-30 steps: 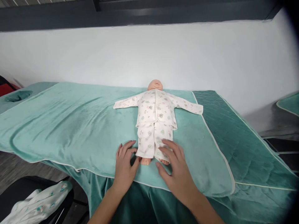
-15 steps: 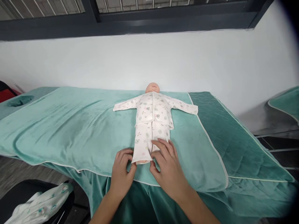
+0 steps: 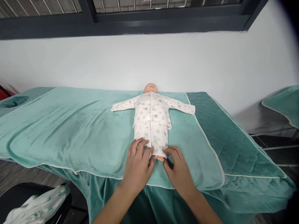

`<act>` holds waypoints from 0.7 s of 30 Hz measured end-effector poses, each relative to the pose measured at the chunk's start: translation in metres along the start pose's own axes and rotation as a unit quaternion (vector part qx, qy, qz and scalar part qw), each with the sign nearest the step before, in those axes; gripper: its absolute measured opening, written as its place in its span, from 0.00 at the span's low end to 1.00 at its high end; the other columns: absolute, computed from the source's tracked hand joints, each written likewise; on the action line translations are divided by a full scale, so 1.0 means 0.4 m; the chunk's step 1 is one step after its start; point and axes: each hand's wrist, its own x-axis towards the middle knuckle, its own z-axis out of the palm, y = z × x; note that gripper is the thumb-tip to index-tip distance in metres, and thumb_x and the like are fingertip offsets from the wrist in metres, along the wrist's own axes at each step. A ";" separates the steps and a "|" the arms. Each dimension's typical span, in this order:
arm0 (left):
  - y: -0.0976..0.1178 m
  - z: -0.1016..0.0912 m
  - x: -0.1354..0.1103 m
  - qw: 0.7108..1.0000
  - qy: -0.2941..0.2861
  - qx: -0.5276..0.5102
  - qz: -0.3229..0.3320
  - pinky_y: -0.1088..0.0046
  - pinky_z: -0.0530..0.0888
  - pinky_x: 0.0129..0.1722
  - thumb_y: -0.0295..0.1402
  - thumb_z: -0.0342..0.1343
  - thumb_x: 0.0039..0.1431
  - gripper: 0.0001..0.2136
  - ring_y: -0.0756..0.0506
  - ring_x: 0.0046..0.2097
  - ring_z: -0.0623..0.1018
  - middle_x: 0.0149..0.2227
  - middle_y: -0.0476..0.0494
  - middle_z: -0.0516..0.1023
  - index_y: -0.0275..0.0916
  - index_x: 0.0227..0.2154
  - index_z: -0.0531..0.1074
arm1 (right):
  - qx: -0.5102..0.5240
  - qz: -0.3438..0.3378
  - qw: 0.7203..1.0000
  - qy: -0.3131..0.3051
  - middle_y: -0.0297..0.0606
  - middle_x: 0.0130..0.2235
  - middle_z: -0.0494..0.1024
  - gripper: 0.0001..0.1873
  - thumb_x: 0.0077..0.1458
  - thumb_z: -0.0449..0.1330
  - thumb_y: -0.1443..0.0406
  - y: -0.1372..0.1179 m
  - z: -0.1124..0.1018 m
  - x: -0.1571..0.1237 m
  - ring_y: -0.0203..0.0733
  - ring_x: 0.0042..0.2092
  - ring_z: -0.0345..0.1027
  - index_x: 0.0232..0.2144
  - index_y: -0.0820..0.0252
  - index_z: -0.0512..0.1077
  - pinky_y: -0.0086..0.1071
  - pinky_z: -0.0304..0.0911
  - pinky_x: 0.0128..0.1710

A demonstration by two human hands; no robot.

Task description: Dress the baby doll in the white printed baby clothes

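A baby doll (image 3: 150, 87) lies on its back with its arms spread, head toward the wall. It wears a white printed jacket (image 3: 149, 107) and matching trousers (image 3: 159, 137). My left hand (image 3: 139, 161) pinches the inner side of the trouser leg cuff on the right of the picture. My right hand (image 3: 176, 166) pinches the outer side of that same cuff. Between the hands, the toes of a doll foot (image 3: 159, 158) peek out under the hem. The other cuff is hidden behind my left hand.
A light green blanket (image 3: 93, 133) covers most of the bed, over a darker quilted cover (image 3: 231, 140). A white wall (image 3: 130, 62) and dark window frame (image 3: 163, 25) rise behind. At lower left, a printed cloth (image 3: 39, 207) hangs over a black chair (image 3: 18, 193).
Both hands have shifted right, from the trouser cuff on the left of the picture to the one on the right. Toes now show there. The view has moved slightly.
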 end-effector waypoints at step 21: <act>-0.064 -0.001 -0.107 0.997 0.032 -0.060 -0.031 0.59 0.73 0.49 0.26 0.56 0.62 0.16 0.41 0.52 0.71 0.50 0.39 0.72 0.43 0.52 0.67 | 0.050 0.018 0.998 -0.037 0.40 0.47 0.68 0.18 0.56 0.51 0.76 0.014 -0.046 -0.046 0.45 0.51 0.65 0.45 0.52 0.65 0.40 0.65 0.48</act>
